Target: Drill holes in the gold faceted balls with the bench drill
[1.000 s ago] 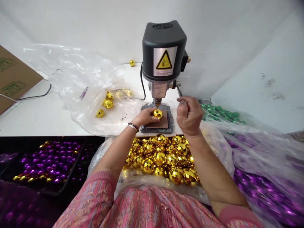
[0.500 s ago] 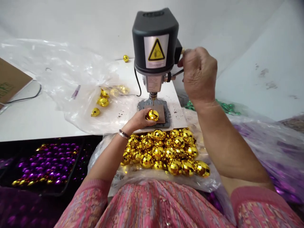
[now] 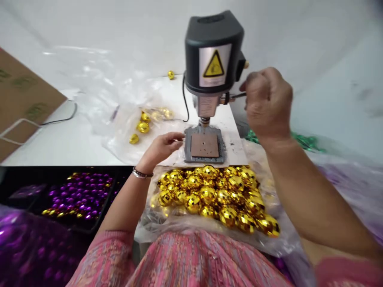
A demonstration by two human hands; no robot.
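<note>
A small black drill press (image 3: 214, 59) stands on the white table, its grey base with a brown pad (image 3: 205, 145) bare under the bit. My right hand (image 3: 267, 103) is a fist round the press's thin side lever (image 3: 237, 95), raised beside the head. My left hand (image 3: 161, 147) hovers just left of the base, fingers loosely stretched toward it, and no ball shows in it. A heap of faceted gold balls (image 3: 215, 195) lies on clear plastic in my lap, right below the base.
A clear bag (image 3: 143, 123) with a few gold balls lies left of the press, and one gold ball (image 3: 170, 74) sits by the wall. A black tray of purple balls (image 3: 77, 193) is at lower left, a cardboard box (image 3: 20, 99) far left, green balls (image 3: 299, 139) at right.
The gold ball my left hand held on the pad is gone from view, and that hand has drawn back left. My right hand raised the lever from low to beside the head.
</note>
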